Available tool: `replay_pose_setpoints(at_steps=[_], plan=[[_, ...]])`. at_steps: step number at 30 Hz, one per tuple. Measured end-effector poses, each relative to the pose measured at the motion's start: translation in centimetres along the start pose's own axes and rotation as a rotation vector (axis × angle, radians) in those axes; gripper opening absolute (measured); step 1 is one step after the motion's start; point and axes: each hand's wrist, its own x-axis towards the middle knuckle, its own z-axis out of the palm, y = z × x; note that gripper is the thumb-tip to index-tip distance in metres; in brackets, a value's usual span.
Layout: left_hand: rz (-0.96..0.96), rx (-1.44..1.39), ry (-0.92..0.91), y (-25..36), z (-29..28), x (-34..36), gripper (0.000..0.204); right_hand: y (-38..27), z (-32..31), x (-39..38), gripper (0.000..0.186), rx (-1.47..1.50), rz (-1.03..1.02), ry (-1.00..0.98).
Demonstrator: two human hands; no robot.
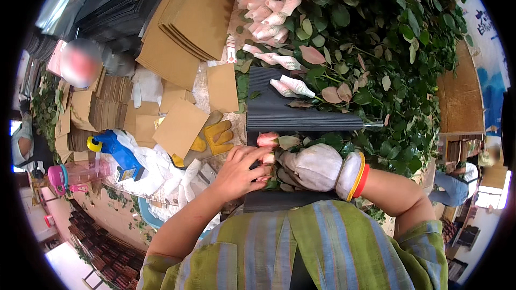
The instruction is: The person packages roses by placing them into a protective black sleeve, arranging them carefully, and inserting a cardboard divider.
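My left hand (244, 169), bare, has its fingers curled around a pale rose head (269, 158) close in front of my body. My right hand (317, 166), in a whitish work glove with a yellow and red cuff, is closed at the leafy stem just right of that bloom; its fingertips are partly hidden. A pink rose (267, 139) lies just beyond my left fingers. Behind it lies a dark corrugated sheet (301, 121), bearing two roses in white net sleeves (295, 87) with leafy stems pointing right.
Many net-sleeved roses (274, 5) and a thick heap of leafy stems (371, 48) fill the far and right side. At left are cardboard sheets (183, 129), yellow work gloves (217, 134), a blue tool (118, 156), white net sleeves (161, 174) and a pink bottle (80, 177).
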Motion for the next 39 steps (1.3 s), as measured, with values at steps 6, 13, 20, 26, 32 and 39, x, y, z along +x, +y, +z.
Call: replay_pose_setpoints(at_steps=[6,13,20,26,32,39], plan=[[-0.102,-0.231,-0.055,-1.0,0.8,-0.5,0.045,-0.5,-2.1,-0.3,0.018,-0.098,0.097,0.343],[-0.100,-0.028,-0.122,-0.5,0.4,0.0,0.064,0.7,-0.8,1.0,0.020,-0.081,0.146,0.072],[-0.121,-0.198,-0.133,-1.1,-1.2,2.7,0.044,1.5,-0.8,0.0,0.024,0.057,0.055,0.088],[-0.208,-0.235,0.005,-1.3,0.9,2.3,0.022,0.3,-5.3,-8.9,0.024,0.123,0.472,0.482],[-0.141,-0.255,0.052,-1.9,1.8,2.0,0.019,5.1,0.1,-13.3,0.022,-0.165,0.704,0.351],[-0.160,-0.247,0.008,-2.0,1.5,2.2,0.027,7.1,-1.9,-8.9,0.026,-0.346,0.613,0.789]])
